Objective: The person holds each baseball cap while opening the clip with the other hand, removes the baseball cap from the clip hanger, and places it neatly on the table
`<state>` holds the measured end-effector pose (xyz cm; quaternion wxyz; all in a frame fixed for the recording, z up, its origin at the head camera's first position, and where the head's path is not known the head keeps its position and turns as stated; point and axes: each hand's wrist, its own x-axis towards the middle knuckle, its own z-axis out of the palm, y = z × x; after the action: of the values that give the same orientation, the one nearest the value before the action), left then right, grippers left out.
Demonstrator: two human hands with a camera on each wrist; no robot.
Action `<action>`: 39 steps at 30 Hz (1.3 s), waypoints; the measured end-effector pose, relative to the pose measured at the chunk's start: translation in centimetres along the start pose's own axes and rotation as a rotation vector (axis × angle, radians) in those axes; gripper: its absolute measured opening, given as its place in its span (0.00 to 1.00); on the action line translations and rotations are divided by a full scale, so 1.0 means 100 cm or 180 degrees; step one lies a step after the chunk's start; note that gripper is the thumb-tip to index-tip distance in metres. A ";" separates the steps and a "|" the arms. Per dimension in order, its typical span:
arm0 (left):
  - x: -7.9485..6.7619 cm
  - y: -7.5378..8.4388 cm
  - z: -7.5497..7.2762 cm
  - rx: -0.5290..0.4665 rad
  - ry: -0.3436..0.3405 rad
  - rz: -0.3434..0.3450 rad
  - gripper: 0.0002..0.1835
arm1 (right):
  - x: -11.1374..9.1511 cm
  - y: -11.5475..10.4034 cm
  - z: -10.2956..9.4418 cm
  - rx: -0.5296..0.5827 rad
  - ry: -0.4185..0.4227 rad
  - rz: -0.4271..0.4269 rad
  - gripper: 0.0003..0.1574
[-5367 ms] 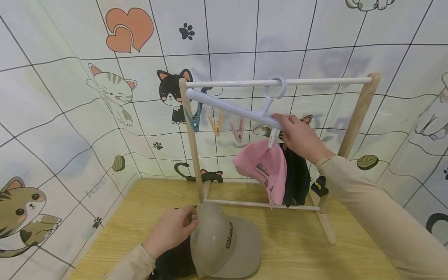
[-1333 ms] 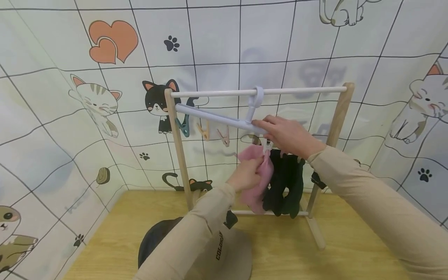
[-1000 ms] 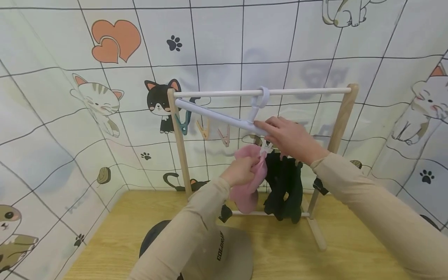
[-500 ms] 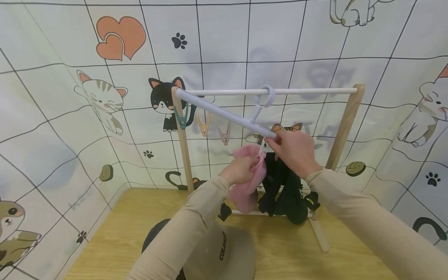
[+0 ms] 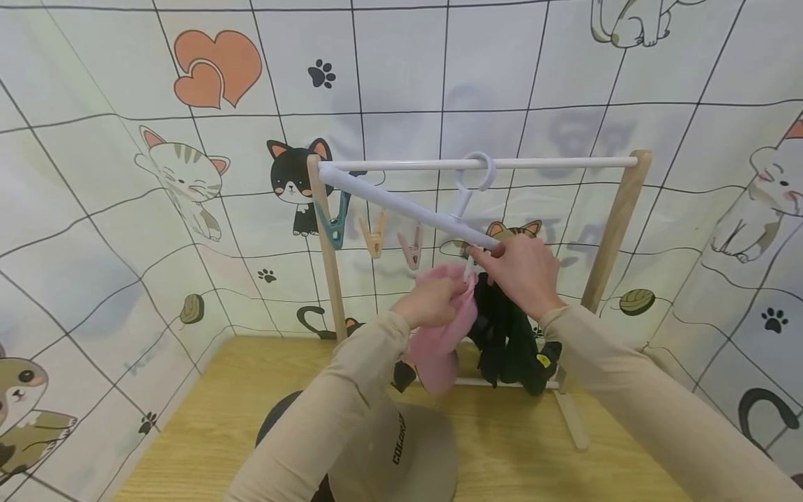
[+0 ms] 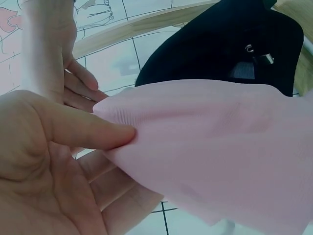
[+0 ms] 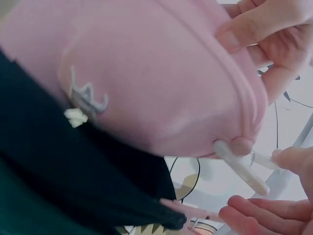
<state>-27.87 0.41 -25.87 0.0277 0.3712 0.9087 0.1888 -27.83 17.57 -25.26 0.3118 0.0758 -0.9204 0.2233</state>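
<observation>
A lavender hanger (image 5: 389, 199) hooks over the rack's white bar, its right end tilted down. My left hand (image 5: 426, 303) pinches the edge of a pink cap (image 5: 439, 362) between thumb and fingers. In the right wrist view, a white clothespin (image 7: 242, 169) meets the cap's edge, and grey embroidery shows on the crown. My right hand (image 5: 521, 268) is at the hanger's low end, its thumb and fingers about the clothespin's legs. Just behind the pink cap hang dark caps (image 5: 511, 348); the left wrist view shows a metal buckle on a black cap (image 6: 220, 54).
Teal (image 5: 335, 219), yellow (image 5: 373, 237) and pink clothespins (image 5: 411, 247) hang from the hanger's left part. A beige cap (image 5: 414, 453) lies on the wooden table (image 5: 251, 362), over something dark and partly under my left forearm. The wooden rack post (image 5: 615, 230) stands to the right.
My left hand has come up from the beige cap to the pink cap's edge. My right hand has slid from near the hanger's middle to its right end, which has dipped.
</observation>
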 end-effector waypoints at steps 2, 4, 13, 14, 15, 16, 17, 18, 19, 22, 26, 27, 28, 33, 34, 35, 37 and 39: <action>-0.001 0.001 -0.001 0.0091 0.0012 -0.0011 0.17 | 0.001 -0.001 -0.001 0.0031 -0.0051 0.0068 0.29; -0.001 0.001 -0.002 0.0163 0.0003 -0.0040 0.16 | 0.002 -0.002 -0.001 0.0096 -0.0142 0.0156 0.30; -0.008 0.001 -0.002 0.0191 0.0014 -0.0191 0.21 | 0.007 -0.010 -0.006 0.0222 -0.0532 0.0482 0.28; -0.008 0.001 -0.001 0.0217 0.0030 -0.0177 0.19 | 0.007 -0.011 -0.006 0.0225 -0.0552 0.0492 0.27; -0.008 0.001 0.000 0.0227 0.0045 -0.0172 0.16 | 0.007 -0.011 -0.005 0.0216 -0.0546 0.0491 0.27; -0.009 0.001 0.000 0.0227 0.0051 -0.0176 0.15 | 0.008 -0.012 -0.005 0.0205 -0.0539 0.0494 0.26; -0.009 0.001 0.000 0.0225 0.0068 -0.0176 0.14 | 0.008 -0.013 -0.004 0.0191 -0.0533 0.0503 0.26; -0.010 0.001 0.000 0.0205 0.0063 -0.0198 0.15 | 0.008 -0.014 -0.004 0.0182 -0.0542 0.0527 0.26; -0.010 0.001 0.000 0.0177 0.0054 -0.0222 0.17 | 0.009 -0.015 -0.004 0.0165 -0.0552 0.0547 0.26; -0.011 0.000 -0.002 0.0006 0.0024 -0.0288 0.25 | 0.011 -0.018 -0.004 0.0173 -0.0567 0.0612 0.24; -0.011 0.000 0.000 -0.0212 0.0071 -0.0299 0.26 | 0.013 -0.019 -0.006 0.0242 -0.0550 0.0675 0.22; -0.011 0.000 0.002 -0.0248 0.0084 -0.0295 0.23 | 0.013 -0.019 -0.006 0.0253 -0.0555 0.0689 0.22; -0.012 -0.001 0.002 -0.0266 0.0106 -0.0283 0.21 | 0.014 -0.019 -0.006 0.0266 -0.0541 0.0688 0.22; -0.019 -0.004 0.006 -0.0488 -0.0038 -0.0286 0.16 | 0.016 -0.019 -0.003 0.0138 -0.0463 0.0681 0.22; -0.021 -0.006 0.008 -0.0508 -0.0066 -0.0249 0.17 | 0.016 -0.019 -0.003 0.0102 -0.0432 0.0676 0.21; -0.023 -0.006 0.009 -0.0541 -0.0090 -0.0219 0.18 | 0.015 -0.019 -0.002 0.0064 -0.0399 0.0671 0.21; -0.027 -0.008 0.012 -0.0596 -0.0105 -0.0151 0.20 | 0.015 -0.018 -0.001 0.0049 -0.0355 0.0665 0.21; -0.032 -0.009 0.015 -0.0788 -0.0132 -0.0132 0.20 | 0.015 -0.018 -0.001 0.0076 -0.0353 0.0684 0.21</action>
<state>-25.90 -1.89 -27.89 0.0960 0.3499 0.8851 0.2913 -28.49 16.05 -23.61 0.2337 -0.0073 -0.9363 0.2619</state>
